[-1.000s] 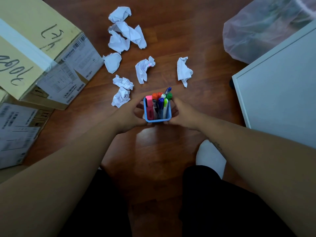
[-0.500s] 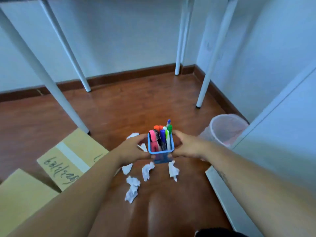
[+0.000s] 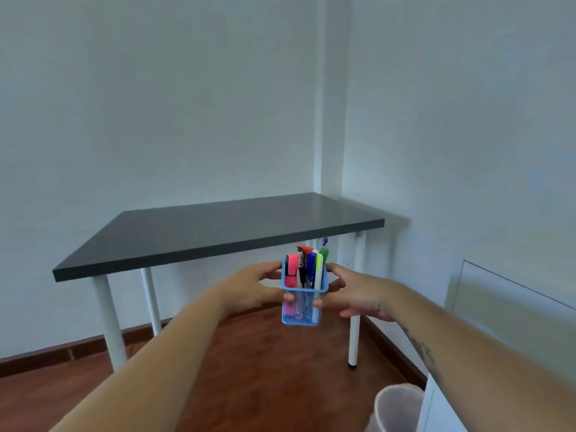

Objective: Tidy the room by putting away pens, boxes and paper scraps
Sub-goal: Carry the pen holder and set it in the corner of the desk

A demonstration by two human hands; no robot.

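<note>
A blue mesh pen holder point(image 3: 301, 310) filled with several coloured pens and markers point(image 3: 307, 265) hangs in the air in front of me, below the front edge of the dark table top point(image 3: 218, 232). My left hand point(image 3: 255, 286) grips its left side and my right hand point(image 3: 352, 291) grips its right side. The holder stays upright. Paper scraps and cardboard boxes are out of view.
The dark table stands on white legs point(image 3: 107, 319) in the room's corner against pale walls. A bin with a translucent liner point(image 3: 396, 406) sits on the wooden floor at the lower right, beside a white cabinet point(image 3: 498, 338).
I have risen from the floor with the pen holder held in both hands. The view has swung up from the paper scraps and boxes to the table top.
</note>
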